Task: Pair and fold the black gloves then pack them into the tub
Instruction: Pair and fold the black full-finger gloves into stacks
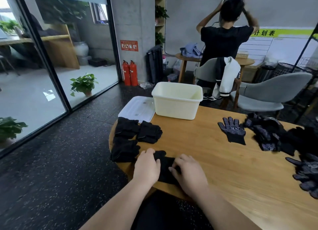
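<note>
A black glove pair (166, 167) lies at the near left edge of the wooden table (215, 161). My left hand (147, 166) rests on its left side, and my right hand (188, 173) presses on its right side with fingers bent onto the fabric. Three folded black glove bundles (134, 136) lie just beyond, along the table's left edge. A cream tub (177, 100) stands open at the far edge. One glove (232, 130) lies flat with its dotted palm up, and a heap of loose gloves (275, 136) spreads to the right.
The tub's clear lid (136, 108) lies to the left of the tub, overhanging the table. Grey chairs (265, 95) stand behind the table. A person in black stands with their back turned at another table (185, 57) further off.
</note>
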A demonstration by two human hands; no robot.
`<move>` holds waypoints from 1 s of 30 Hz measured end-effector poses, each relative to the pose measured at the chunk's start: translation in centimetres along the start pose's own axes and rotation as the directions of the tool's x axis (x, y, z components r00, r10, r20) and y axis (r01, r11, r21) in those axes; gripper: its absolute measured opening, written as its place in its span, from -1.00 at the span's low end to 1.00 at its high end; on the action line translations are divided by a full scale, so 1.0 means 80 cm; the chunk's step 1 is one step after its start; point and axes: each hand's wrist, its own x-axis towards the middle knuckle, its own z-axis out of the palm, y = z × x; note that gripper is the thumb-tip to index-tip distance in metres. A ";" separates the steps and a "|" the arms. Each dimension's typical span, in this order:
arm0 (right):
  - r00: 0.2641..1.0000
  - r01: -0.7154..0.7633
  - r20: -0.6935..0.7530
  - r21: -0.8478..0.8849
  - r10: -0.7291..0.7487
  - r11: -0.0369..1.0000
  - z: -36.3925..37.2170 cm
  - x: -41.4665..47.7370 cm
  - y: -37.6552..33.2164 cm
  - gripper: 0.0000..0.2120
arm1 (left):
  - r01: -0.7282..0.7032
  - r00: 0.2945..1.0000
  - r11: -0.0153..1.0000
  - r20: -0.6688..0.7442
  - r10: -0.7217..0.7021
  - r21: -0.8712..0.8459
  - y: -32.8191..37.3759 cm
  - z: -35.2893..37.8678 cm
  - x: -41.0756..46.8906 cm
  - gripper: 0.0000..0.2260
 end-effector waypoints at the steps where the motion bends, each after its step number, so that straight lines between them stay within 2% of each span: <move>1: 1.000 -0.014 0.001 0.014 0.014 1.000 -0.001 0.003 -0.004 -0.83 | 0.056 0.998 0.998 0.028 -0.055 -0.040 0.002 -0.004 0.005 -0.63; 5: 0.997 -0.080 0.009 0.096 0.080 0.992 0.004 0.015 -0.010 -0.77 | 0.230 0.972 0.950 0.088 -0.216 -0.211 0.001 -0.010 0.019 -0.62; 7: 0.992 -0.123 0.023 0.143 0.121 0.982 0.006 0.019 -0.011 -0.77 | 0.256 0.967 0.917 0.081 -0.243 -0.306 -0.002 -0.010 0.021 -0.63; 9: 0.988 -0.155 0.041 0.165 0.150 0.974 0.007 0.024 -0.015 -0.78 | 0.206 0.978 0.920 0.047 -0.202 -0.334 -0.005 -0.014 0.020 -0.66; 14: 0.987 -0.160 0.028 0.196 0.157 0.968 0.017 0.036 -0.029 -0.78 | 0.017 0.996 0.959 -0.084 -0.042 -0.282 -0.012 -0.039 0.017 -0.68; 19: 0.991 -0.120 -0.027 0.284 0.133 0.951 0.028 0.055 -0.057 -0.85 | -0.051 0.988 0.952 -0.155 0.004 -0.303 -0.020 -0.077 0.029 -0.72; 23: 0.991 -0.060 -0.098 0.310 0.095 0.949 0.028 0.080 -0.089 -0.83 | -0.050 0.978 0.925 -0.205 -0.031 -0.377 -0.037 -0.115 0.047 -0.73; 26: 0.988 0.016 -0.148 0.338 0.036 0.941 0.026 0.101 -0.112 -0.77 | -0.005 0.965 0.886 -0.234 -0.118 -0.464 -0.060 -0.138 0.064 -0.75; 28: 0.993 0.053 -0.113 0.312 -0.018 0.949 0.027 0.111 -0.126 -0.71 | 0.038 0.952 0.870 -0.248 -0.182 -0.491 -0.082 -0.144 0.074 -0.77; 30: 0.997 0.073 0.015 0.241 -0.079 0.968 0.028 0.117 -0.141 -0.61 | 0.098 0.940 0.879 -0.247 -0.236 -0.467 -0.106 -0.140 0.079 -0.81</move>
